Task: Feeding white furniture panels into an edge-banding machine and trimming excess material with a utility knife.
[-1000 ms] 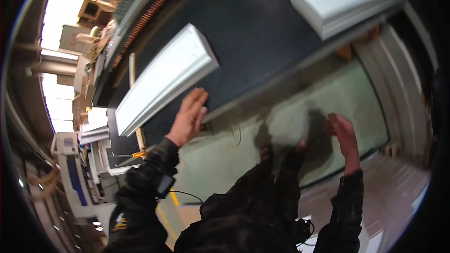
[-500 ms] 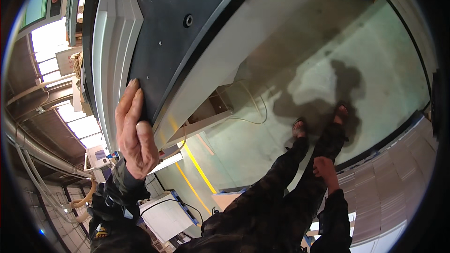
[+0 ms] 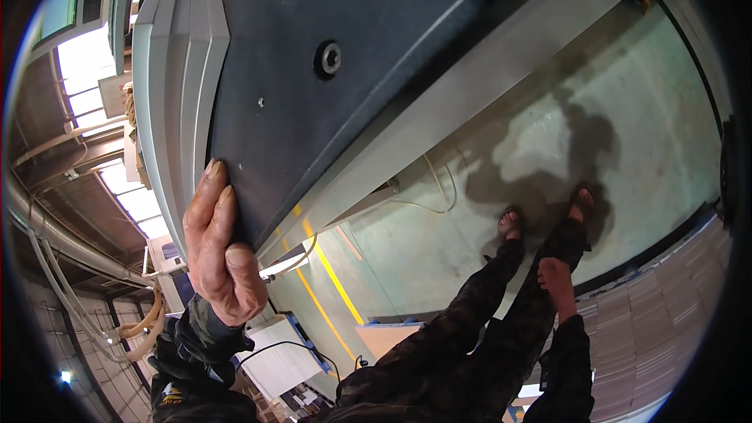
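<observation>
My left hand point(image 3: 223, 251) lies with its fingers straight and together against the edge of a large dark blue-grey machine panel point(image 3: 345, 110). It sits just beside a long pale grey ribbed casing point(image 3: 176, 86) and holds nothing. My right hand point(image 3: 556, 276) hangs loose by my right leg, away from the machine, with nothing in it. Both arms wear dark camouflage sleeves. My feet point(image 3: 509, 224) in open sandals stand on the pale green concrete floor point(image 3: 650, 110).
A round bolt socket point(image 3: 327, 59) is set in the dark panel. A grey metal rail point(image 3: 486, 70) runs under the panel. A yellow floor line point(image 3: 329, 282) and a thin cable point(image 3: 439, 188) cross the floor. Stacked pale sheets point(image 3: 658, 321) lie at the right; pipes point(image 3: 55, 227) run at the left.
The view has swung closer to the machine. My left hand has slid to the dark panel's edge. My right hand has dropped from an outstretched position to my side.
</observation>
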`<state>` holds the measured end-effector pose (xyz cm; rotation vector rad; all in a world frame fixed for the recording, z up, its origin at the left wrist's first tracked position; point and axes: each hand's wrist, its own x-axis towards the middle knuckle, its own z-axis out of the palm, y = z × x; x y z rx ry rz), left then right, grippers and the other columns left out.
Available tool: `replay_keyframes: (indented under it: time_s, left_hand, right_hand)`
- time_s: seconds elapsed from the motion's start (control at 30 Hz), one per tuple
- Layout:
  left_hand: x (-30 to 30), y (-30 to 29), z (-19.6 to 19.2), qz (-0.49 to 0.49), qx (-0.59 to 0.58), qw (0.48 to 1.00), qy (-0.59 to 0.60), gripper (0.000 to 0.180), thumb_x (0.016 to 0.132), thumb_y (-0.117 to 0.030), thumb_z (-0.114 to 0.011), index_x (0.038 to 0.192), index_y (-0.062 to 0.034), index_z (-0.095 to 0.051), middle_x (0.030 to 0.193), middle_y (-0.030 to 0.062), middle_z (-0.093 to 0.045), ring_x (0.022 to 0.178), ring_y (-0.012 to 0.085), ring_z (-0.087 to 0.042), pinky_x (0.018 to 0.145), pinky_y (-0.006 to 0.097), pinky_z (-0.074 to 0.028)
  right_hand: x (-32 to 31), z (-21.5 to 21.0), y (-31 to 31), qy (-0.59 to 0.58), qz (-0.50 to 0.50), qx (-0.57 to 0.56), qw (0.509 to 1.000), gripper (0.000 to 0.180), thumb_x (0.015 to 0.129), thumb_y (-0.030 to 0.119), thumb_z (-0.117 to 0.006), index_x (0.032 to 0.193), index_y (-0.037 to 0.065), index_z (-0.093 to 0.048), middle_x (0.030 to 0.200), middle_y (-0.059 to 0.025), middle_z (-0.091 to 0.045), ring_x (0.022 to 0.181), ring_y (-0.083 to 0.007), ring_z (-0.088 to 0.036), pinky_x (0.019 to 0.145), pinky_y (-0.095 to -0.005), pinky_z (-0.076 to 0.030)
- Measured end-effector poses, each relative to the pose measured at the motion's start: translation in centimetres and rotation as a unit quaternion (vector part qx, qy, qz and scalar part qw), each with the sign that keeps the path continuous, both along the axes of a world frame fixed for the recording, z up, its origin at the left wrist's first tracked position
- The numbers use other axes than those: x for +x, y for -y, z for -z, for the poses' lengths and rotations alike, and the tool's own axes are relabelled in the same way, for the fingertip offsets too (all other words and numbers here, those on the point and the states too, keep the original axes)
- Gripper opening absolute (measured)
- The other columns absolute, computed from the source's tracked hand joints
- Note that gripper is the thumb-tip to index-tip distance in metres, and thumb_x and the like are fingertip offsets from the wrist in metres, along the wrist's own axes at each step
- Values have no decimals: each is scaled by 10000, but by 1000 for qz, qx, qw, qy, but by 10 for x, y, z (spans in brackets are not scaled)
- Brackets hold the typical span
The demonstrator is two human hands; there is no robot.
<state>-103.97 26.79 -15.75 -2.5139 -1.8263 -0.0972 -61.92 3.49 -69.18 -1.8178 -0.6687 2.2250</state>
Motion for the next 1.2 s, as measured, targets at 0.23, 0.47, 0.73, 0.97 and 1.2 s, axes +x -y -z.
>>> replay_keyframes:
  time_s: [0.23,0.47,0.73,0.97,1.2]
  left_hand:
    - [1,-1,0,23,20,1000,0,582,1221,-393,-448,1570,50,-590,1599,352,-562,1516,487,-557,1268,543,-433]
    - [20,-12,-12,2,30,1000,-4,539,1202,-325,-495,1438,125,-676,1548,360,-608,1485,506,-582,1260,541,-444]
    - [57,-21,-37,-26,-3,992,121,393,1097,-111,-586,1416,100,-677,1536,293,-625,1505,497,-554,1280,546,-417]
    - [69,-24,-67,-37,6,989,141,433,1051,-141,-634,1428,70,-662,1503,282,-619,1473,506,-554,1266,554,-434]
    - [62,-17,-85,-42,54,983,171,418,942,-99,-756,1344,13,-728,1447,209,-673,1428,450,-604,1239,538,-480]
  right_hand:
    - [13,-16,-8,27,68,4,997,216,1032,157,-731,1160,-13,-763,873,-47,-761,699,-113,-706,611,-284,-562]
    - [12,-82,-66,112,11,3,994,281,1032,233,-782,887,-9,-775,628,-31,-653,618,-98,-628,558,-302,-477]
    - [70,-183,-149,159,245,230,928,511,1117,468,-704,838,49,-791,710,21,-677,670,-68,-550,626,-330,-426]
    - [184,-345,-300,157,272,291,904,476,1117,496,-666,1008,55,-808,933,36,-715,846,-85,-589,759,-315,-462]
    - [216,-527,-463,213,331,440,807,480,1129,481,-667,1159,8,-746,1064,22,-672,968,-111,-534,886,-310,-440]
